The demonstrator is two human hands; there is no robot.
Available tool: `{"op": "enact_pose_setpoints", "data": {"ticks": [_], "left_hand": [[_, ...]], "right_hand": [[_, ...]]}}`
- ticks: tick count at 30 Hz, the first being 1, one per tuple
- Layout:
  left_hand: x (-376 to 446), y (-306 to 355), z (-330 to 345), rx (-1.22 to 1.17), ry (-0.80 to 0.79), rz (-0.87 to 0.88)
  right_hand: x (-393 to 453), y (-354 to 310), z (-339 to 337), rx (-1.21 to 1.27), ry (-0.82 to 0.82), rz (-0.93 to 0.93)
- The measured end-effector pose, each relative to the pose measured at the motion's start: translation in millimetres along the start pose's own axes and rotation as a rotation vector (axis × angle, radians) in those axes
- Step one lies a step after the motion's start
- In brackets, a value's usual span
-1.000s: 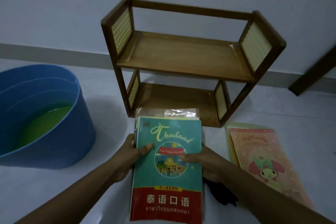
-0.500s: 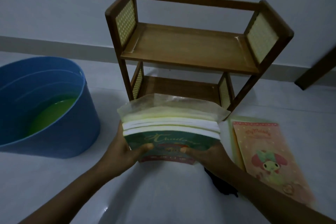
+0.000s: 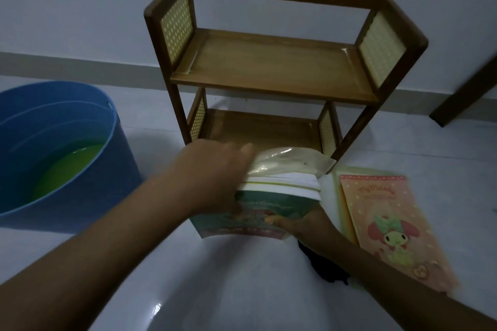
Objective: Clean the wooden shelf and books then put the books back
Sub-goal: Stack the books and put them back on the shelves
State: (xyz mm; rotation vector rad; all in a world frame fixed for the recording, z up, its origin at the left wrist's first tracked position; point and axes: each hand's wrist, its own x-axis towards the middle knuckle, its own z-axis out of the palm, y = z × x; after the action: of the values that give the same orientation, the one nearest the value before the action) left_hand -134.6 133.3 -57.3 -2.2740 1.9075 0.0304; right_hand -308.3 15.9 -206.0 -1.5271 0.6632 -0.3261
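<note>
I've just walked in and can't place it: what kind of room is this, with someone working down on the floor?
Most likely a room in a home, though little shows. A small wooden shelf stands on pale glossy floor tiles against a plain wall with a skirting board, and a blue tub of greenish water sits beside it.

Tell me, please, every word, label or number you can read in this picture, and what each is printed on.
"My Melody": on the pink cartoon booklet lying flat on the floor, motion-softened; smaller print beneath it is unreadable.
Green book at the front of the held stack: cursive title and red-band characters too blurred to read.
Nothing else carries text.
</note>
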Motion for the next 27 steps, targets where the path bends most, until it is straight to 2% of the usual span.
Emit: {"op": "enact_pose_setpoints", "data": {"ticks": [5,7,9,10,12,14,15,17,21,27], "left_hand": [[-4,-2,9,-0.086,0.136,0.001],[-19,-10,12,-0.195,0.194,-0.038],[-35,-19,13,-0.37,0.254,-0.115],[-44,-24,11,-0.481,0.283,-0.162],[-57,-32,10,-0.741,0.324,-0.306],[-65,-38,20,-1.033,0.327,-0.437],[-67,-41,30,-1.138,0.336,-0.467],[-71,-47,60,-1.244,0.326,-0.484],[-73,-47,122,-1.378,0.305,-0.368],[-78,-46,173,-1.401,0.244,-0.397]], "right_hand": [[-3,13,-1,-0.013,-0.002,0.09],[-7,24,-6,-0.053,0.067,0.273],[-7,32,-13,0.075,0.137,0.448],[-7,33,-16,0.152,0.121,0.481],[-4,28,-16,0.278,-0.015,0.428],[-4,16,-15,0.385,-0.19,0.291],[-4,11,-16,0.394,-0.217,0.241],[0,3,-22,0.294,-0.142,0.176],[8,7,-28,0.002,0.065,0.058],[12,24,-13,-0.064,0.034,0.086]]}}
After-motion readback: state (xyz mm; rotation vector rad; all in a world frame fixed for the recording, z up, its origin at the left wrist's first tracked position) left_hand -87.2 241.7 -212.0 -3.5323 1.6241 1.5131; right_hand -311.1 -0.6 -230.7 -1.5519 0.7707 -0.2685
